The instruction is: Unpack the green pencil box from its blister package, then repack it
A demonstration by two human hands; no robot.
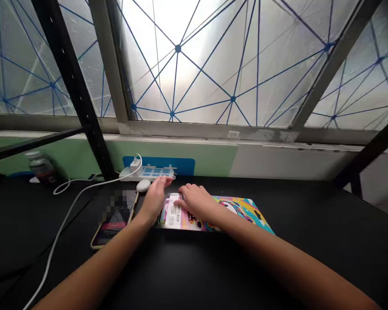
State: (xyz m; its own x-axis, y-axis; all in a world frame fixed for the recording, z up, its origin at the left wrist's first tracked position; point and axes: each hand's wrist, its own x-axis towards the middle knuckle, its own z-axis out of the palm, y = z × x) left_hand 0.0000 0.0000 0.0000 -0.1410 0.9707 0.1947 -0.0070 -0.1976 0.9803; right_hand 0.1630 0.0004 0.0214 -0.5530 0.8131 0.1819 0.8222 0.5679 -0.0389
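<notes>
A colourful pencil box (pixel 236 211) with a cartoon print lies flat on the black table (pixel 194 267), its white label end at the left. My left hand (pixel 155 196) rests on the box's left end, fingers stretched out and pointing toward the window. My right hand (pixel 195 201) lies palm down on top of the box near the label, fingers curled lightly against the lid. Neither hand lifts the box.
A phone (pixel 114 217) lies left of the box. Behind it sit a small white oval object (pixel 143 185) and a white power strip (pixel 148 172), with a white cable (pixel 64 219) trailing toward the near left. A jar (pixel 42 165) stands at far left.
</notes>
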